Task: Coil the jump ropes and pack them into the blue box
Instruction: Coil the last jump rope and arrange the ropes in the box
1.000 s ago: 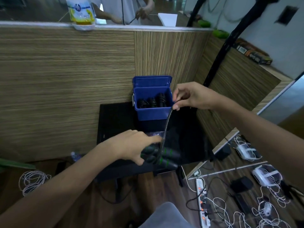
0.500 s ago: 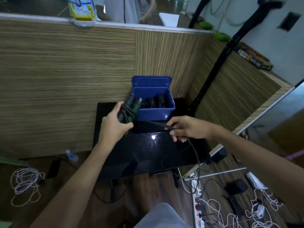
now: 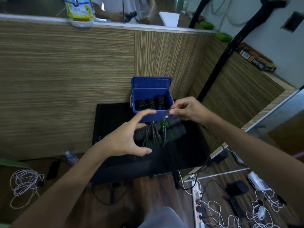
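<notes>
On the glossy black counter (image 3: 177, 155) set against the striped wood-grain partition (image 3: 65, 79), the open blue plastic box (image 3: 150, 116) stands at the far edge, hinged lid (image 3: 151, 83) up against the panel. Inside it, three coiled black rope bundles (image 3: 150, 103) sit side by side.

Just in front of the box, held above the counter: the black jump rope with green-banded foam handles (image 3: 176, 129). Handles lie side by side, angled to the right. Several loops of thin dark cord (image 3: 154, 135) wrap across them and hang down in front.

Left hand (image 3: 126, 139): fingers curved and spread, index reaching up to the box front, thumb (image 3: 144, 152) out below the loops. It cups the left side of the bundle; whether it truly clamps the handle ends is hard to tell, since the palm hides the contact.

Right hand (image 3: 189, 109): thumb and index pinched together on the cord at the top of the loops, just by the box's near right corner; other fingers curled.

Floor stuff: white coiled cable (image 3: 24, 181) at left, small clear water bottle (image 3: 71, 157) near the counter's left corner, white power strip with orange lights (image 3: 197, 204) and tangled white cables (image 3: 263, 211) at right. Yellow-and-white pouch (image 3: 79, 10) sits on top of the partition. Grey trouser knee (image 3: 162, 218) at bottom centre.
</notes>
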